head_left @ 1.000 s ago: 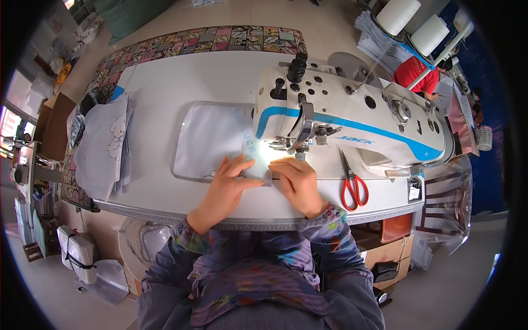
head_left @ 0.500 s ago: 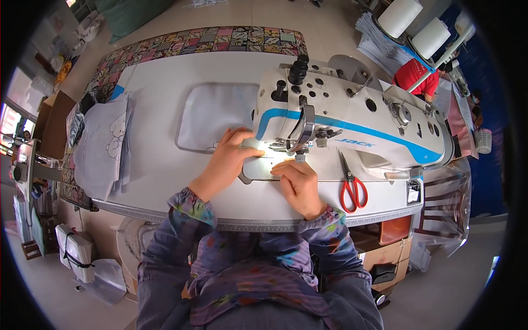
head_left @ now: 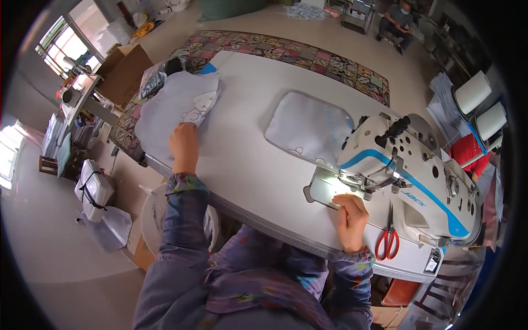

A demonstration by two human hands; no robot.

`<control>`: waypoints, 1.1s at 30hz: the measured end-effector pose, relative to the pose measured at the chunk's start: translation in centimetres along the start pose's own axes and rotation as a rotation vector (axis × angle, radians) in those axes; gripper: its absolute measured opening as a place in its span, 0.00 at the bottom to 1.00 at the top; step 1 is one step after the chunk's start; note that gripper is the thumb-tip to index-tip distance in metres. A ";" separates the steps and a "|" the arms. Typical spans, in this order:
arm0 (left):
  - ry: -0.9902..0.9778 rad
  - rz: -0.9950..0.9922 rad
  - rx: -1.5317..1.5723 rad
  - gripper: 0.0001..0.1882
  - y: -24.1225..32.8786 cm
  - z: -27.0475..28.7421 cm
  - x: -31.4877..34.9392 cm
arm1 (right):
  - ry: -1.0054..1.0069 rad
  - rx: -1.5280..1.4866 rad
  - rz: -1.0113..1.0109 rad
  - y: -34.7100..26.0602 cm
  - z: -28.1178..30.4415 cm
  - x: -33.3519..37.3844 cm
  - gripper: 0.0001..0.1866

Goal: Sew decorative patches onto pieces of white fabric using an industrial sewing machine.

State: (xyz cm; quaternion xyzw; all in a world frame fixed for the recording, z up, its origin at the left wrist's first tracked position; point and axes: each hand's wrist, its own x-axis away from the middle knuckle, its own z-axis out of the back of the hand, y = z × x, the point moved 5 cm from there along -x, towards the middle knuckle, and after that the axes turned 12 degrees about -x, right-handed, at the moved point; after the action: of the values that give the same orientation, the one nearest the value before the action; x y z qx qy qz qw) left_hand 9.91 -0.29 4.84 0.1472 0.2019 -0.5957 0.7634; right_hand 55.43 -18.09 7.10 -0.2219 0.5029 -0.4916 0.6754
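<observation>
My left hand (head_left: 183,144) is at the near edge of a stack of pale grey fabric pieces (head_left: 165,104), its fingers curled closed on the top piece. That piece has a rounded outline and a printed cartoon animal. Just in front of the lit needle area of the white and blue sewing machine (head_left: 421,192) is my right hand (head_left: 352,220), its thumb and fingers pinched together; what lies between them, if anything, is too small to make out. A rounded grey panel with a dark edging (head_left: 308,126) lies flat behind the metal needle plate (head_left: 324,190), partly hidden by the machine head.
Red-handled scissors (head_left: 388,242) lie right of my right hand, beside the machine. White thread cones (head_left: 473,92) stand at the far right. A cardboard box (head_left: 129,71) is beyond the table's left end. A seated person (head_left: 397,25) is far back; another wears red (head_left: 467,154).
My left hand has left the needle area and moved left to the fabric stack. My right hand stays near the needle plate. The view has turned left.
</observation>
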 end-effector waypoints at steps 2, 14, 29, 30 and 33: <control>-0.013 0.002 0.021 0.10 -0.1 1.1 0.0 | 0.000 0.000 0.013 -0.1 -0.4 -0.1 0.12; -0.485 -0.713 0.924 0.13 16.2 8.5 16.1 | -0.154 -0.105 -0.273 -3.1 -6.0 0.5 0.26; -0.220 -0.892 0.832 0.25 26.3 9.6 17.4 | 0.056 -0.184 -0.629 -0.4 -3.7 2.8 0.24; -0.178 -0.923 0.772 0.27 26.4 9.6 17.7 | 0.057 -0.224 -0.640 -0.6 -3.6 2.9 0.24; -0.214 -0.955 0.704 0.29 26.6 9.7 17.7 | 0.053 -0.266 -0.646 -0.5 -3.5 3.1 0.23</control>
State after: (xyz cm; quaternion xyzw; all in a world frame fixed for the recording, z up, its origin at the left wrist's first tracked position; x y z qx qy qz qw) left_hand 40.69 -13.28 4.34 0.2236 -0.0416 -0.9151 0.3329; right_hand 52.07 -20.38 4.69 -0.4430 0.4838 -0.6157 0.4366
